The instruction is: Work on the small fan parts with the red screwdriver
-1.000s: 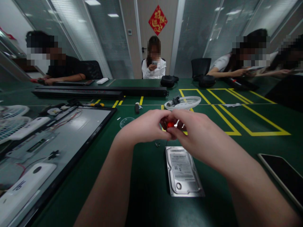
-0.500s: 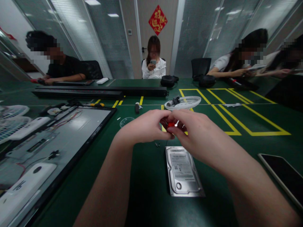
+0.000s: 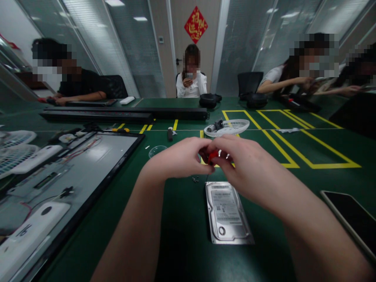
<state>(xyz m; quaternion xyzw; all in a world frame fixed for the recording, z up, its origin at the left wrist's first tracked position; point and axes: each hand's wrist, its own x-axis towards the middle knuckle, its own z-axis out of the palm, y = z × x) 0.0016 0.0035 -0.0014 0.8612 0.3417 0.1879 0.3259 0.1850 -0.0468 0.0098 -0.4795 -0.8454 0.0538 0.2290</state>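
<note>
- Two bare hands worked close together over the green table [image 3: 185, 227], fingertips nearly meeting.
- The right hand [image 3: 245, 158] held one small red object [image 3: 212, 157], pinched between thumb and curled fingers.
- The left hand [image 3: 186, 156] was narrow, its fingers curled in around that same object; I could not tell whether it also gripped it.
- That one red object was off the table, beyond the far end of the drive as seen from the head camera; most of it was hidden by the fingers.
- One silver hard drive [image 3: 227, 213] lay flat below the hands, label side up.
- Several tiny metal pieces [image 3: 195, 179] sat in one cluster near its far left corner, too small to count surely.
- One clear round dish [image 3: 158, 151] lay left of the left hand, partly covered by it in this view.
- One white basket [image 3: 235, 127] stood beyond the hands, dark items at its left side.
- One phone [image 3: 351, 219], screen dark, lay at right.
- One large flat panel [image 3: 117, 150] lay at left, one white oblong case [image 3: 38, 227] on its near part.
- Two long black bars [image 3: 179, 113] lay farther back.
- Four people [image 3: 191, 86] sat across the table.
</note>
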